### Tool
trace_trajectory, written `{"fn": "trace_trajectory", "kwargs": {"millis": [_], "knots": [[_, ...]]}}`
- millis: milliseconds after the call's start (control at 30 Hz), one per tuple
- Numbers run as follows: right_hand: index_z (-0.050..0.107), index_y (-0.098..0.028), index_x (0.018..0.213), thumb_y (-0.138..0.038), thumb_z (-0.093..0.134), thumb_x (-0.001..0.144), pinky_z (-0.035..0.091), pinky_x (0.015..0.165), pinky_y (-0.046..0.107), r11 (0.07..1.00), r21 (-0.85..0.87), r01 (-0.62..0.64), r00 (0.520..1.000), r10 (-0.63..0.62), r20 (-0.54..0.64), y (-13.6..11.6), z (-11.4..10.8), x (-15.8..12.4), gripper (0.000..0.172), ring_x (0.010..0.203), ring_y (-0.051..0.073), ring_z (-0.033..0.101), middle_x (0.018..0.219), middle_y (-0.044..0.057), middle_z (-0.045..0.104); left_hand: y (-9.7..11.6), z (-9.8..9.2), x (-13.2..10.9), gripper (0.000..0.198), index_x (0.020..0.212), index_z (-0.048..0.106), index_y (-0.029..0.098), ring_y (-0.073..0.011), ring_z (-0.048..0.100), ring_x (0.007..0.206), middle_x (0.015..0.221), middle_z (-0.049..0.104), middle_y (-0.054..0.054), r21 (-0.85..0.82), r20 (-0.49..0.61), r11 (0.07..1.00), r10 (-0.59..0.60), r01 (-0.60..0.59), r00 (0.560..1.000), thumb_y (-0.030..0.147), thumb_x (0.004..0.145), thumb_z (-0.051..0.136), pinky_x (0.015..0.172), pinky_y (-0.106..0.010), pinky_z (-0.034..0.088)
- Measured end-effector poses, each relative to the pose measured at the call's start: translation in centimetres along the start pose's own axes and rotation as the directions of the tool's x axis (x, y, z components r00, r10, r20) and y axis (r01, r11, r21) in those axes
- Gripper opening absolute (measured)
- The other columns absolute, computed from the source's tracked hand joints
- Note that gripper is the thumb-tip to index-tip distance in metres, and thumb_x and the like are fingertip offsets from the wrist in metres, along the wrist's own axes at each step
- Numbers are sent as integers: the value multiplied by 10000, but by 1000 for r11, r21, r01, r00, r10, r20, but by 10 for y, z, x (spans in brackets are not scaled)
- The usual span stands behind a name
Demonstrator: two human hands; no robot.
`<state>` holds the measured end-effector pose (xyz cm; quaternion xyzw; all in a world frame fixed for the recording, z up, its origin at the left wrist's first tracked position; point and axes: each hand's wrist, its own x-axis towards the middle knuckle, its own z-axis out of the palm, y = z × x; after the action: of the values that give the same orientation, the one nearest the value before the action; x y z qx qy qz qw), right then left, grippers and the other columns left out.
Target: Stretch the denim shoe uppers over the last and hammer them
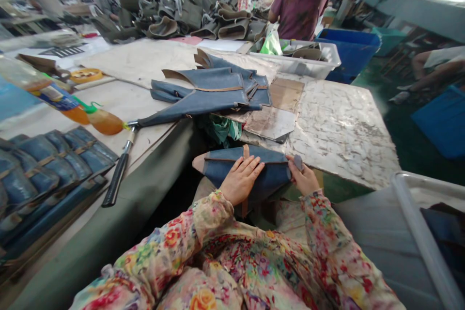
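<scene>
A blue leather piece (218, 167), like a bag part with a brown strap (246, 151) across it, rests over my lap. My left hand (242, 179) lies on top of it with the fingers stretched flat. At the piece's right end, my right hand (305, 179) is closed around the edge. A small grey rounded thing (298, 162) shows at its fingers; its kind cannot be made out. Just beyond on the table is a stack of similar blue leather pieces (218, 87). A hammer (121, 169) with a black handle lies to the left.
Blue leather parts (54, 160) lie in a row at left, near a bottle of orange liquid (54, 97) and a tape roll (86, 75). A plastic bin (407, 203) stands at right. Behind are a white crate (327, 65), piled dark bags (196, 12) and other people.
</scene>
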<state>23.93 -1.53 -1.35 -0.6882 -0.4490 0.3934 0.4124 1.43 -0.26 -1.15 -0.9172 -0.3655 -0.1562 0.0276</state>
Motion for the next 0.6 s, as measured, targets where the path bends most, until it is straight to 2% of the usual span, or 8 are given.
{"fn": "trace_trajectory", "kwargs": {"millis": [200, 467, 600], "knots": [[548, -158, 1191, -622, 537, 688, 321, 360, 196, 997, 75, -29, 999, 27, 34, 5, 0, 0, 684, 380, 75, 387, 454, -64, 418, 3, 1, -1, 437, 1314, 395, 182, -173, 332, 1271, 1351, 424, -55, -9, -43, 1000, -10, 10, 999, 170, 882, 332, 1100, -366, 198], [525, -161, 1220, -618, 540, 703, 332, 370, 185, 991, 126, -43, 998, 36, 52, 21, 1, 5, 691, 392, 69, 402, 463, -61, 425, 8, 1, -3, 402, 1267, 436, 172, -172, 400, 1191, 1223, 513, -68, -19, -75, 999, -37, 36, 996, 167, 874, 355, 1089, -370, 190], [512, -181, 1232, -619, 543, 701, 324, 363, 176, 988, 142, -53, 998, 49, 33, 20, 4, 1, 689, 384, 59, 398, 482, -66, 423, 12, -8, 9, 312, 1163, 494, 196, -162, 456, 1082, 1101, 546, -52, -42, -74, 991, -131, 128, 989, 196, 864, 402, 1024, -348, 274]]}}
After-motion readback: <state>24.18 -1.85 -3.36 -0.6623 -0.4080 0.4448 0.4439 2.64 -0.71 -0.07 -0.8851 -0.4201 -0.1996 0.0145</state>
